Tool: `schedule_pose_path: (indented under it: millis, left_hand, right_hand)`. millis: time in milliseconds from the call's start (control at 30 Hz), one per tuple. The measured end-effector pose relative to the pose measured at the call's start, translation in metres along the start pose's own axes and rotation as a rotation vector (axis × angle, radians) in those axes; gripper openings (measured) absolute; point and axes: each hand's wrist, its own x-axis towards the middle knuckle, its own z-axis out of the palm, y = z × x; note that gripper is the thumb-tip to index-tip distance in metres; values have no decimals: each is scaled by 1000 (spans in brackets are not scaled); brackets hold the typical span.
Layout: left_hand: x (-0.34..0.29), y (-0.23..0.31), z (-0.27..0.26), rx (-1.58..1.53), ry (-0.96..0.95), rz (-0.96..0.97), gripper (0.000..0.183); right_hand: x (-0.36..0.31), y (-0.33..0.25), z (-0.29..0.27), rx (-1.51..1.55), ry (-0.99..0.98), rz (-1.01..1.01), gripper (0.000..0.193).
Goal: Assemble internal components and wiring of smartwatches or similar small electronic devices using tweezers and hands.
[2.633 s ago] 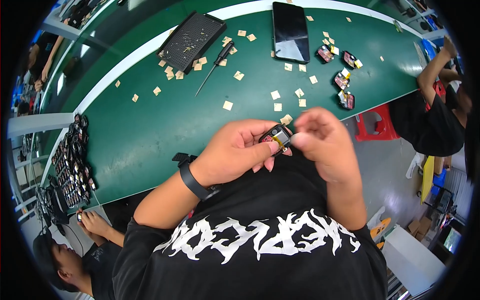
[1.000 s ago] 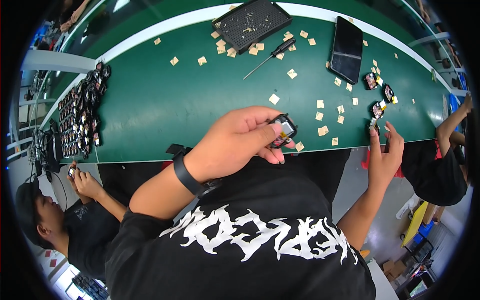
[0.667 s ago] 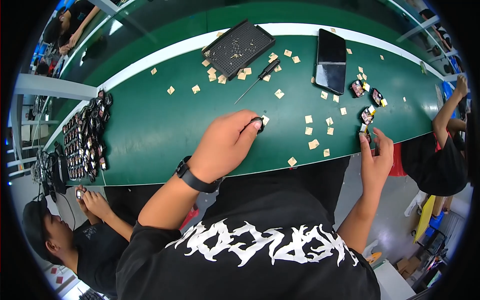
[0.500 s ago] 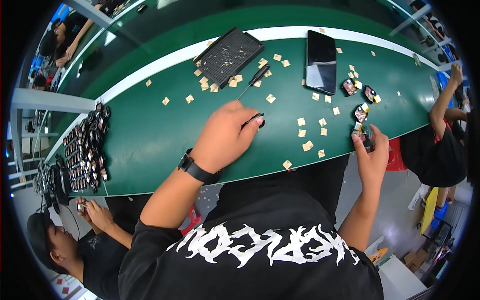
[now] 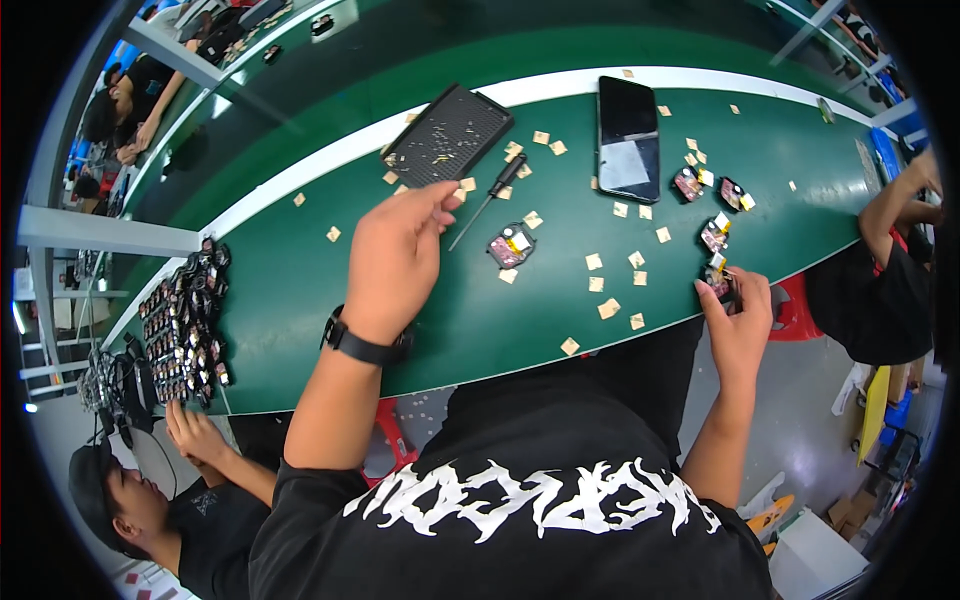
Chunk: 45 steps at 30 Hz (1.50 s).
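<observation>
My left hand [image 5: 395, 255], with a dark band on its wrist, is over the table at the lower edge of the black perforated tray [image 5: 478, 148]. Its fingers are drawn together beside a beige paper square; what they pinch, if anything, is too small to make out. Right of it lies a screwdriver [image 5: 492, 197] with a black handle. Below the screwdriver's handle rests an open black-cased electronic module [image 5: 509, 247], untouched. Near the front edge at right, my right hand [image 5: 738, 325] grips a similar electronic module [image 5: 716, 283] between thumb and fingers.
Several more modules [image 5: 714, 236] sit beyond my right hand. A black phone-like slab [image 5: 628, 135] lies at the back. Beige paper squares [image 5: 608, 310] are scattered about. Rows of modules with black cables [image 5: 185, 330] fill the left end. Co-workers [image 5: 125, 495] sit on both sides.
My left hand has let go of the black-cased module, now on the table, and moved left and up toward the tray. My right hand stays at its module. The view has shifted slightly.
</observation>
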Motion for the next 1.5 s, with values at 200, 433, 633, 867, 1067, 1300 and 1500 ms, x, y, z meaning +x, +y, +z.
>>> schedule_pose_path:
  millis: [200, 433, 633, 867, 1067, 1300, 1500]
  left_hand:
    - [49, -26, 1, 157, 54, 113, 30]
    - [33, 22, 7, 107, 13, 160, 32]
    - [-45, 71, 49, -1375, -751, -623, 50]
    - [-58, 58, 56, -1297, -552, -642, 38]
    - [-60, 66, 45, -947, -520, -496, 35]
    - [-54, 61, 45, -352, -255, 242, 34]
    - [-49, 62, 41, -270, -255, 278, 37]
  right_hand:
    - [-2, -22, -3, -42, -10, -46, 39]
    - [-18, -59, -10, 277, -143, -72, 46]
    - [-25, -106, 6, 321, -374, -281, 53]
    - [-35, -111, 0, 732, -545, 215, 25]
    - [-44, -103, -3, 797, -700, 400, 33]
    - [-80, -88, 15, 1423, -678, 875, 35]
    - [-84, -95, 0, 1057, -578, 356, 18]
